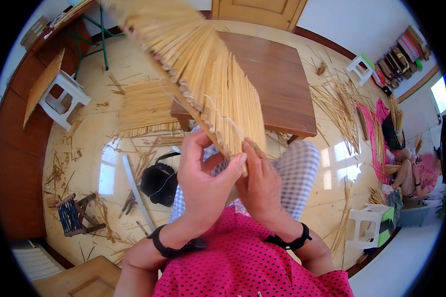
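Note:
A mat of pale straw stalks (233, 94), laid side by side, is held up at a slant in front of me. Its far upper part is blurred. Light thread (217, 108) crosses the stalks near the closer end. My left hand (200, 183) pinches the mat's lower corner, thumb in front and fingers bent behind the edge. Close beside it, my right hand (261, 185) grips the same end, its fingers curled round the last stalks. Part of the right hand's grip is hidden behind the left thumb and the straw.
Behind the mat stands a low brown table (282, 74). Another straw mat (148, 104) lies on the floor left of it. A black bag (158, 183), a long pale strip (138, 193) and loose stalks (337, 104) lie around. At far right sits another person (423, 173).

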`<action>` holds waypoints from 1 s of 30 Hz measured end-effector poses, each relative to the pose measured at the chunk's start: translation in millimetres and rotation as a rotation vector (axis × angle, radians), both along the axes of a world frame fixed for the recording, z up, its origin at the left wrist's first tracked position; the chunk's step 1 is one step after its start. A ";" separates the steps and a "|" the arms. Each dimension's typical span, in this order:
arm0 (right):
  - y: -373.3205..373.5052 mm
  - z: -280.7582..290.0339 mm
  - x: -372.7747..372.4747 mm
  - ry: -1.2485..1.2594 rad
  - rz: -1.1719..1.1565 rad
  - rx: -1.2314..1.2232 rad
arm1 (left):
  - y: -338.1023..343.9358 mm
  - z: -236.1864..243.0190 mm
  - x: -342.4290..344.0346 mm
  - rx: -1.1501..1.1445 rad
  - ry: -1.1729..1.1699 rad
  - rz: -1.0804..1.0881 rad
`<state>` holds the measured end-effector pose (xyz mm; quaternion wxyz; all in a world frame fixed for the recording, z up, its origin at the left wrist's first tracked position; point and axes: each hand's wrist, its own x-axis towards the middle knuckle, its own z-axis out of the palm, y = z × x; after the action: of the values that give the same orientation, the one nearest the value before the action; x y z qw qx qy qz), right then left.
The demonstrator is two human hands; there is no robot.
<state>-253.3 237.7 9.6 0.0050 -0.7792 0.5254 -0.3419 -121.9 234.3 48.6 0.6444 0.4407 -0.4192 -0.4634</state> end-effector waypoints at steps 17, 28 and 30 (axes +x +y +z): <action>-33.9 41.0 -114.9 0.495 0.512 -0.106 | 12.9 45.0 70.4 -0.756 -1.790 -0.101; -28.0 46.4 -125.6 0.628 0.482 -0.211 | -4.5 33.5 43.3 -0.550 -1.670 -0.360; -28.2 56.0 -122.3 0.654 0.504 -0.205 | 4.3 20.3 45.9 -0.562 -1.584 -0.303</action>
<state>-375.6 209.5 65.5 -0.1561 -0.9471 0.2556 -0.1154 -76.0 238.6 68.9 0.1777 0.3977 -0.8999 0.0213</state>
